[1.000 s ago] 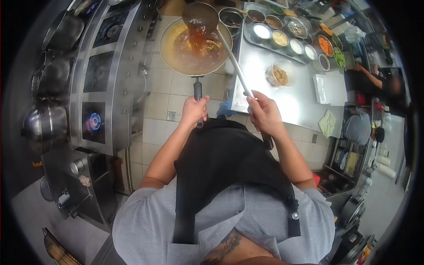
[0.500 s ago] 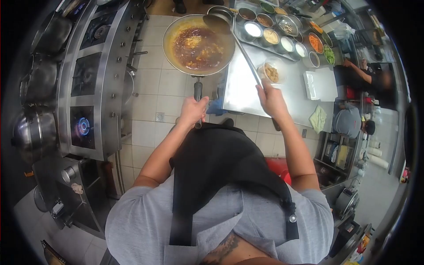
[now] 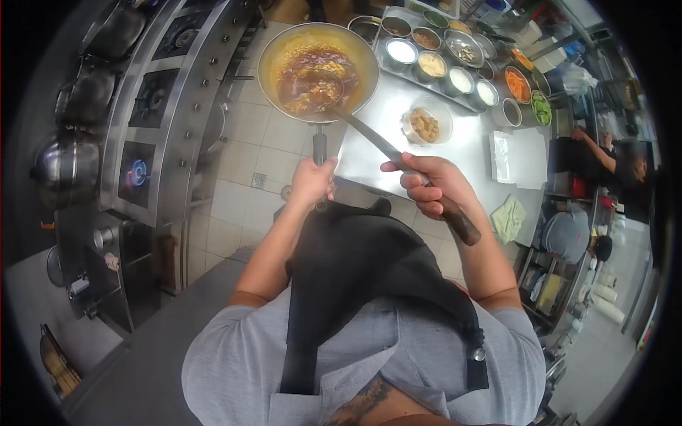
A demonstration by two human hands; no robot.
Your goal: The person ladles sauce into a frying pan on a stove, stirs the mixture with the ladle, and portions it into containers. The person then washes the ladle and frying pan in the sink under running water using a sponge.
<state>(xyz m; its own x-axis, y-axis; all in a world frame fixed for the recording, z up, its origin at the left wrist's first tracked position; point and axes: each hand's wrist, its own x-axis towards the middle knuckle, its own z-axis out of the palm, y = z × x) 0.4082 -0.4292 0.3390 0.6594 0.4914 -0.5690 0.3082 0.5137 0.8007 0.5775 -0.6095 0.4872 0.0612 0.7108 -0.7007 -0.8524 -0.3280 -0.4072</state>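
Observation:
My left hand (image 3: 314, 181) is closed around the dark handle of a wok (image 3: 364, 60), held up off the stove at the corner of the steel table. Red-brown sauce (image 3: 302, 65) with yellowish bits lies in the wok. The long handle of a ladle (image 3: 376, 140) is gripped in my right hand (image 3: 435, 186). Its bowl sits down in the sauce, partly covered by it. Just right of the ladle stands a clear bowl of browned chunks (image 3: 425, 126) on the table.
Left is a steel stove (image 3: 174, 106), its nearest burner (image 3: 137, 172) lit blue. The steel table (image 3: 387, 174) bears a tray of ingredient tins (image 3: 431, 64), a white box (image 3: 501, 157) and a green cloth (image 3: 509, 219). Two other people (image 3: 568, 233) (image 3: 593, 153) are at the far right.
The ladle has moved from beyond the wok's right rim down into the sauce, and my right hand has come lower and nearer. My left hand keeps its hold. The view has turned slightly.

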